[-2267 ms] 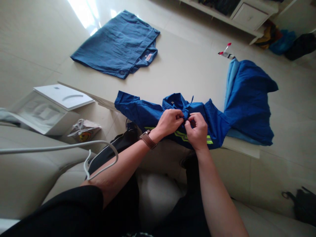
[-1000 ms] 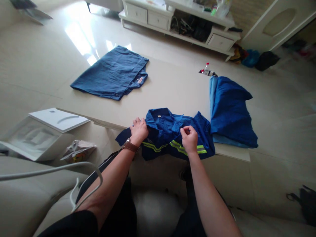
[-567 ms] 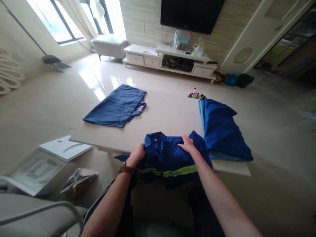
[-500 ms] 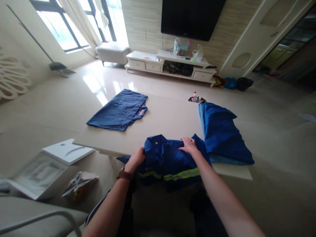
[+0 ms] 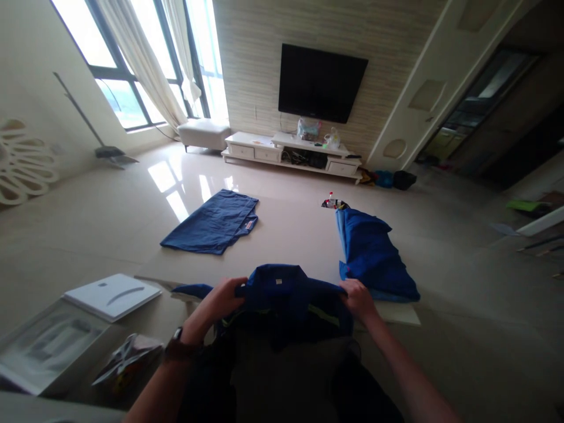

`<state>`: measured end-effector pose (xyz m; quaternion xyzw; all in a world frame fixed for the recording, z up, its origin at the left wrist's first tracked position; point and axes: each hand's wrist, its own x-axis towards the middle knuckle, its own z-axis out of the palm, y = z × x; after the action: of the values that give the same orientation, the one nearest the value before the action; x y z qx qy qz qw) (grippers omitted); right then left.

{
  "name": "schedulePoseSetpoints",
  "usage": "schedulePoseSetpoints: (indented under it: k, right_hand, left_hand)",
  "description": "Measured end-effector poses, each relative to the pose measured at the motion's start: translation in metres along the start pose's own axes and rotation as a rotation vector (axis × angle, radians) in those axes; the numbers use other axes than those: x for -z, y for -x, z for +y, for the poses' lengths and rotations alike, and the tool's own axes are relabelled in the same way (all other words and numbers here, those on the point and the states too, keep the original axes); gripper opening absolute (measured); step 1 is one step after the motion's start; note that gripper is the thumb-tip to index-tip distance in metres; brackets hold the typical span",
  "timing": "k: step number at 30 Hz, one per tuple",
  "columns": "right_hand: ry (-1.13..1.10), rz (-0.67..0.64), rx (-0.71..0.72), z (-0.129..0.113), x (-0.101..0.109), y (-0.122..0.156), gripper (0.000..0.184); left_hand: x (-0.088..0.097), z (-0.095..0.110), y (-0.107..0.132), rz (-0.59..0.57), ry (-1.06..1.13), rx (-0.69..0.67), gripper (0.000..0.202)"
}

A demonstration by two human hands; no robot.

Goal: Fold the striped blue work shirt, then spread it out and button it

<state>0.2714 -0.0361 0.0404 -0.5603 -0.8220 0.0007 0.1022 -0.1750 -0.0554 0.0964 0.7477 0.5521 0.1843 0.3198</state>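
My left hand (image 5: 215, 301) and my right hand (image 5: 358, 298) grip the two shoulders of a blue work shirt (image 5: 277, 294), holding it up at the near edge of a cream table (image 5: 291, 235). Its collar faces away from me, and a yellow-green reflective stripe shows low on the front, partly in shadow. A brown-strapped watch (image 5: 177, 346) sits on my left wrist. Beyond the right hand lies a bunched bright blue garment (image 5: 372, 255) with a lighter blue layer. A folded navy garment (image 5: 210, 223) rests farther left.
A small bottle and packet (image 5: 333, 204) lie beyond the bunched garment. A white box with its lid (image 5: 112, 296) and a printed bag (image 5: 127, 358) stand left of the table. A white TV cabinet (image 5: 291, 155) stands against the far wall.
Both hands have moved apart to the shirt's shoulders and raised it off the table. The view has tilted up, showing more of the room.
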Motion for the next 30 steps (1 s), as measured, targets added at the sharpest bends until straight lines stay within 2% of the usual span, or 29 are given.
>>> schedulePoseSetpoints:
  k: [3,6,9,11,13,15,18,21,23,24,26,28,30]
  right_hand:
    - [-0.015,0.198,0.079,-0.006,0.025,0.031,0.041]
    - [-0.008,0.357,0.177,-0.019,0.055,0.043,0.046]
    - [0.028,0.449,0.225,-0.027,0.084,0.033,0.044]
    - [0.063,0.487,0.232,-0.026,0.098,0.015,0.045]
    - [0.104,0.500,0.199,-0.018,0.108,-0.015,0.048]
    - [0.155,0.452,0.102,-0.006,0.116,-0.060,0.051]
    - [0.219,0.265,-0.103,0.018,0.129,-0.151,0.049]
    - [0.211,0.231,-0.205,0.042,0.139,-0.251,0.048]
    - [0.199,0.256,-0.288,0.053,0.136,-0.303,0.048]
    - [0.190,0.264,-0.318,0.055,0.131,-0.320,0.050]
    - [0.158,0.256,-0.320,0.052,0.110,-0.331,0.051]
    - [0.110,0.218,-0.252,0.039,0.080,-0.308,0.050]
    - [0.058,0.155,-0.155,0.027,0.045,-0.254,0.049]
  left_hand:
    - [0.019,0.019,0.019,0.114,-0.121,-0.061,0.027]
    - [0.036,0.032,0.028,0.219,-0.161,-0.158,0.024]
    - [0.053,0.039,0.021,0.316,-0.168,-0.242,0.022]
    - [0.067,0.042,0.003,0.380,-0.192,-0.287,0.019]
    - [0.083,0.046,-0.028,0.432,-0.244,-0.312,0.020]
    - [0.103,0.050,-0.074,0.488,-0.335,-0.301,0.021]
    - [0.133,0.059,-0.164,0.529,-0.484,-0.208,0.025]
    - [0.152,0.073,-0.256,0.581,-0.535,-0.106,0.030]
    - [0.147,0.079,-0.302,0.680,-0.488,-0.074,0.043]
    - [0.137,0.079,-0.317,0.728,-0.433,-0.038,0.052]
    - [0.103,0.070,-0.326,0.742,-0.297,0.057,0.068]
    - [0.053,0.048,-0.306,0.591,-0.206,0.122,0.079]
    - [-0.004,0.018,-0.262,0.318,-0.204,0.206,0.086]
